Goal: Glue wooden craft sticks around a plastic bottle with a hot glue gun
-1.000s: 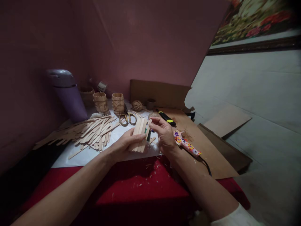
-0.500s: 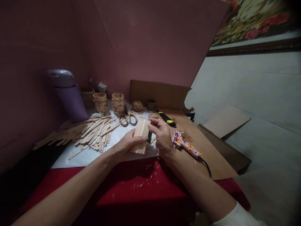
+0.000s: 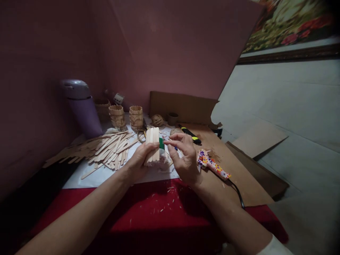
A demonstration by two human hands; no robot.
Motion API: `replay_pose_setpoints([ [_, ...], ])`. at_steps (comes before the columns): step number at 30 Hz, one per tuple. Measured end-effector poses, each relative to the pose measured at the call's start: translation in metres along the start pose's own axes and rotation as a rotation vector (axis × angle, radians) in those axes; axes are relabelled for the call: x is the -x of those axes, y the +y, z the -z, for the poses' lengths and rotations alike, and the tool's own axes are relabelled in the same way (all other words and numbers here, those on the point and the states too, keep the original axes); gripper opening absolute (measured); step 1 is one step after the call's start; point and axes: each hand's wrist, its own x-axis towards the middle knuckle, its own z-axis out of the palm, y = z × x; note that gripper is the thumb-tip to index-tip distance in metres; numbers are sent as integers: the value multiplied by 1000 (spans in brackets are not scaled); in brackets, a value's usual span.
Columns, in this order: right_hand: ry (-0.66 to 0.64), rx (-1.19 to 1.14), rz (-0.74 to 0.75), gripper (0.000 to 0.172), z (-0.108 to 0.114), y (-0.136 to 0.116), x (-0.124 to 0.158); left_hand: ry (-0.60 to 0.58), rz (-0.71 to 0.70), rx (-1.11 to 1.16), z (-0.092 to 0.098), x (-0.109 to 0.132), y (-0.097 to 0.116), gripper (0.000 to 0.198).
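Observation:
My left hand (image 3: 140, 158) is wrapped round a small clear plastic container (image 3: 159, 163), its thumb pressed on the wooden craft sticks (image 3: 152, 143) that cover one side. The sticks stand side by side, and a strip of green label (image 3: 162, 143) shows at their right edge. My right hand (image 3: 184, 154) is just to the right, fingers apart, with the fingertips close to the label. I see nothing in it; whether it touches the container I cannot tell.
Loose craft sticks (image 3: 108, 150) lie heaped at left, beside a purple flask (image 3: 86, 115). Two stick-covered cups (image 3: 136, 117), twine (image 3: 157, 120) and partly hidden scissors (image 3: 140, 136) are behind. A yellow-black utility knife (image 3: 190, 135) and flower-patterned glue gun (image 3: 214, 167) lie on cardboard (image 3: 239, 177).
My right hand has come off the sticks and its fingers have opened. My left hand has turned the container, so more of the green label shows.

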Motion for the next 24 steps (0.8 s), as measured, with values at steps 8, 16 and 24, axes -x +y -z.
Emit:
replay_pose_setpoints([
  [8, -52, 74, 143, 24, -3, -6, 7, 5, -68, -18, 2, 0, -1, 28],
  [16, -75, -13, 152, 25, -5, -5, 10, -21, -124, -54, 5, 0, -1, 29],
  [24, -26, -30, 92, 30, -4, -2, 8, -7, -143, -72, -2, 5, 2, 36],
])
